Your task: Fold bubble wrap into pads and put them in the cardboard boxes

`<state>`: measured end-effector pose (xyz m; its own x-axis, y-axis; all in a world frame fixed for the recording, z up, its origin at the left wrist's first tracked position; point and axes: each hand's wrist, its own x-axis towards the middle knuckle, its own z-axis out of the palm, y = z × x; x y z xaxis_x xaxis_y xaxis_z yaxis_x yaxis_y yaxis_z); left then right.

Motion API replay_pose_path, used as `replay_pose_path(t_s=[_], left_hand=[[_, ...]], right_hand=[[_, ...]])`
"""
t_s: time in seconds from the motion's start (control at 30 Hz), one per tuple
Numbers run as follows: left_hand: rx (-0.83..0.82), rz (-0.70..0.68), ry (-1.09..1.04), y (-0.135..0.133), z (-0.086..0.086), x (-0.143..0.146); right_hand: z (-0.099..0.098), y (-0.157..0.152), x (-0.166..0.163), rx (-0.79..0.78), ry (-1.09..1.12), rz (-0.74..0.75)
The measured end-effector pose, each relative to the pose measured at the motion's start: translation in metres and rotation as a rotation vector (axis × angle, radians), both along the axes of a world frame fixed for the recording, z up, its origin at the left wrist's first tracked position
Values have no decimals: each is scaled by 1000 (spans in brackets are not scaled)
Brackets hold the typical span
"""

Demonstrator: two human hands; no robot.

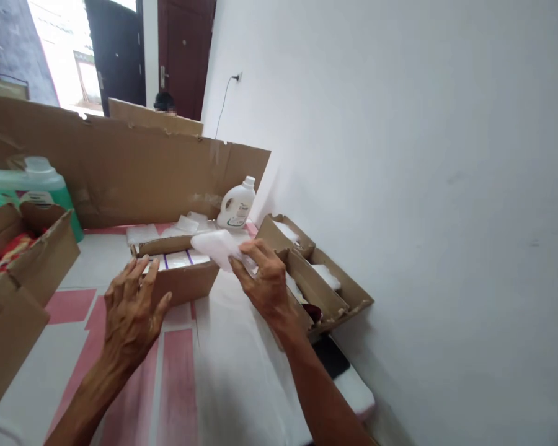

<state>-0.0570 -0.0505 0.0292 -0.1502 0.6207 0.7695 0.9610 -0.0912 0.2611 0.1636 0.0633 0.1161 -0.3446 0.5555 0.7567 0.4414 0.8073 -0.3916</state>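
Observation:
Between the thumb and fingers of my right hand [267,279] is a white translucent packet [215,244], soft-looking and slightly blurred. It is held above the right end of a low cardboard box [188,284]. Inside that box stands a row of white packs [177,259] with purple edges. My left hand [132,310], palm down with its fingers spread, is at the left end of the same box. Its fingertips overlap the box's near edge; whether they touch it I cannot tell. Several flat translucent white pieces [142,233] lie behind the box.
Against the wall on the right stands a divided cardboard tray [339,303] with white items. A white jug [236,207] and a green liquid container [51,186] stand before a tall cardboard panel [158,173]. At left is another cardboard box [51,266]; a dark flat object [331,357] lies at right.

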Motion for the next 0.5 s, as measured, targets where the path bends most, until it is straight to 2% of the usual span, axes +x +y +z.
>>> replay_pose_path(t_s=[0.07,0.13,0.27,0.37,0.5], left_hand=[[-34,17,49,12,-10,-9],[-38,-25,71,16,-23,-15],[36,-90,46,12,-38,-21],[59,-95,34,8,-32,-22],[45,-129,2,9,-10,-24]], right_hand=[[3,24,-33,121,-119,18],[-4,44,-64,168,-300,100],[-32,71,-100,86,-629,343],[-46,81,-103,-32,-745,485],[-41,86,-93,-205,-761,618]])
